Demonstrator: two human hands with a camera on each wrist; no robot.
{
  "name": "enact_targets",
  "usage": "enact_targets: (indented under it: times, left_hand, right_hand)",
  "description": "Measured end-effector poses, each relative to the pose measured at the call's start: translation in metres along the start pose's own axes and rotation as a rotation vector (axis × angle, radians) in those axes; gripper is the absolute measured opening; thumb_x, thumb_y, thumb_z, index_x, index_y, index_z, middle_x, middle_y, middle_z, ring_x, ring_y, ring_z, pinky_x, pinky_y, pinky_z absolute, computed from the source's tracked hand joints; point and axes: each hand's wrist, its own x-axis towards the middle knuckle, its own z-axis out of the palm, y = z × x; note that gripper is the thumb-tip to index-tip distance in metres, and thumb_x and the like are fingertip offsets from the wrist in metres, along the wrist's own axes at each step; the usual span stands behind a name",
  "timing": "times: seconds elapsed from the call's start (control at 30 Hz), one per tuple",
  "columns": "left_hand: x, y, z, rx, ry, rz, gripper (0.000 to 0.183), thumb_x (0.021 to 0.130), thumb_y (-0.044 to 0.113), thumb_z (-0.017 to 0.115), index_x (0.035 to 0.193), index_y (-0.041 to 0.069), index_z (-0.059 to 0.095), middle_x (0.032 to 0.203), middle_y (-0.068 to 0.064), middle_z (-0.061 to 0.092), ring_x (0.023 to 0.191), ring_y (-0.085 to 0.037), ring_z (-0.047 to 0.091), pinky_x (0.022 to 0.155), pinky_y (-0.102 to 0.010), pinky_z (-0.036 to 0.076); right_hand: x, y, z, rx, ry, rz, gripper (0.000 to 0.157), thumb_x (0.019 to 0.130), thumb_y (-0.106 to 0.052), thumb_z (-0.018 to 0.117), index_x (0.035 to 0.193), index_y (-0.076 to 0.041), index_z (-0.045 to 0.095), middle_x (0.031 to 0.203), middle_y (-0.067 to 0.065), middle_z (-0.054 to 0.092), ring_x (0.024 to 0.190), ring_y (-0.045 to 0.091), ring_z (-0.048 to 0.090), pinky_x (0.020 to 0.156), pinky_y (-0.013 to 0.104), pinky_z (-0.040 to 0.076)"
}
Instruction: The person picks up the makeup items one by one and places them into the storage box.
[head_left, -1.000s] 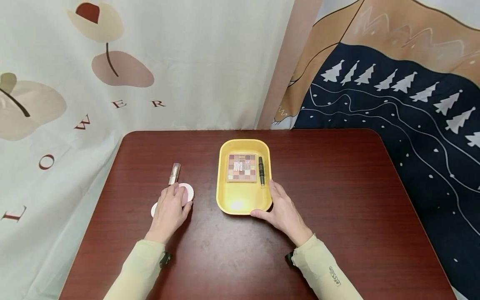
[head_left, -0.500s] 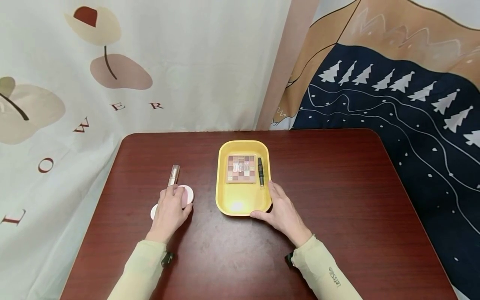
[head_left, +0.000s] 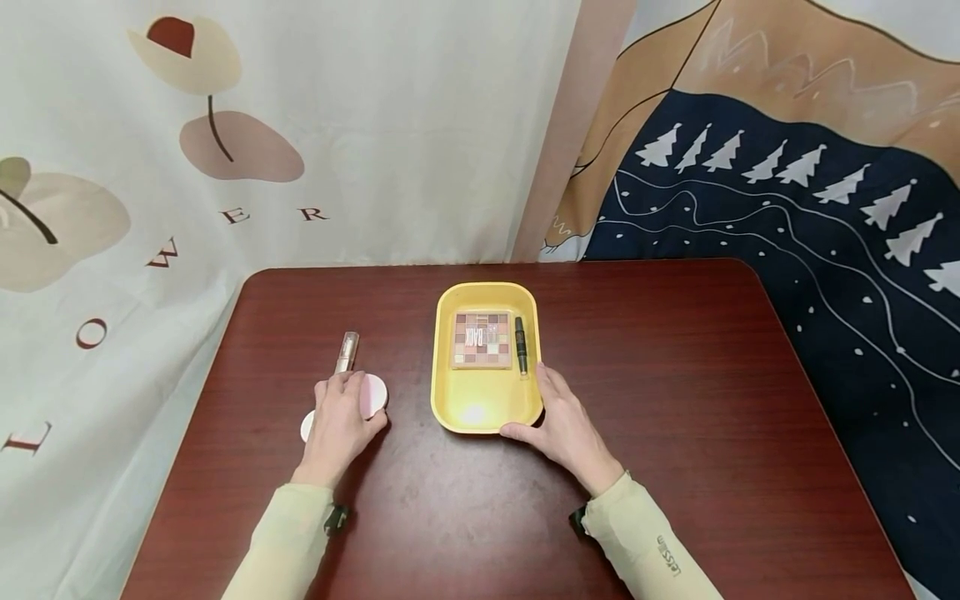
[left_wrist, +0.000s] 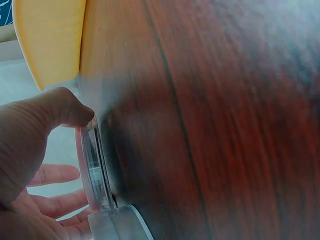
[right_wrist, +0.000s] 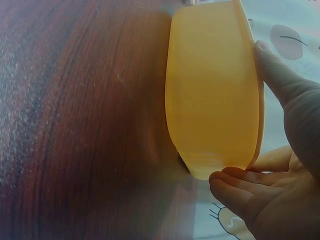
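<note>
My left hand [head_left: 337,429] grips a round pink-and-white makeup compact [head_left: 373,396]. In the left wrist view its thumb presses one edge of the compact [left_wrist: 91,165], with the fingers around the far side. A second round white item [head_left: 307,427] lies partly hidden under that hand. Just beyond the fingers is a clear-capped lip gloss tube [head_left: 347,352]. My right hand [head_left: 573,429] holds the near right corner of a yellow tray [head_left: 456,404], thumb at the front rim, fingers along the side wall. Inside the tray lie an eyeshadow palette [head_left: 482,340] and a black double-ended stick [head_left: 521,346].
Everything stands on a dark reddish-brown wooden table [head_left: 675,375] with rounded far corners. A pale printed curtain [head_left: 390,125] and a navy one with white trees [head_left: 750,200] hang behind it. Each wrist carries a dark strap.
The left thumb and fingers have shifted slightly around the compact, and more of its pink face shows. The right hand and tray stay put; the head view has drifted slightly.
</note>
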Motion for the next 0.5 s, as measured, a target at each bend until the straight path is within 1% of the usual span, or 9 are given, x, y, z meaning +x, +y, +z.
enact_targets:
  times: [0.1,0.23,0.37,0.5]
  left_hand:
    - [-0.0006,0.0003,-0.0001,-0.004,0.009,-0.010,0.062,0.069,0.011,0.081,0.123,-0.009,0.059,0.120,-0.032,0.057,0.107,-0.050,0.047,0.081,-0.061,0.051]
    - [-0.0020,0.0010,-0.0006,-0.003,0.023,-0.011,0.065,0.068,0.012,0.081,0.125,-0.011,0.059,0.119,-0.033,0.058,0.108,-0.049,0.047,0.082,-0.061,0.052]
    - [-0.0033,0.0019,-0.0001,-0.004,0.051,0.011,0.065,0.067,0.011,0.082,0.123,-0.012,0.060,0.116,-0.033,0.060,0.107,-0.049,0.048,0.082,-0.060,0.052]
    - [-0.0032,0.0026,0.0005,-0.003,0.098,0.053,0.061,0.065,0.011,0.083,0.118,-0.010,0.061,0.113,-0.031,0.060,0.104,-0.048,0.049,0.081,-0.058,0.051]
  right_hand:
    - [-0.0001,0.0001,0.0003,0.002,0.002,-0.004,0.118,0.073,-0.049,0.092,0.161,-0.001,0.030,0.156,0.020,0.044,0.135,0.039,0.054,0.104,0.053,0.051]
    - [-0.0002,0.0000,0.0003,0.005,0.002,-0.004,0.118,0.073,-0.049,0.092,0.161,-0.001,0.030,0.156,0.020,0.044,0.135,0.039,0.054,0.104,0.053,0.051]
    - [-0.0004,0.0000,0.0003,0.004,0.004,-0.005,0.118,0.073,-0.049,0.092,0.161,0.000,0.031,0.155,0.020,0.044,0.135,0.039,0.054,0.104,0.053,0.051]
    - [-0.0001,0.0001,0.0003,0.004,0.008,-0.010,0.117,0.073,-0.047,0.093,0.160,0.001,0.031,0.155,0.021,0.044,0.134,0.039,0.054,0.105,0.053,0.051]
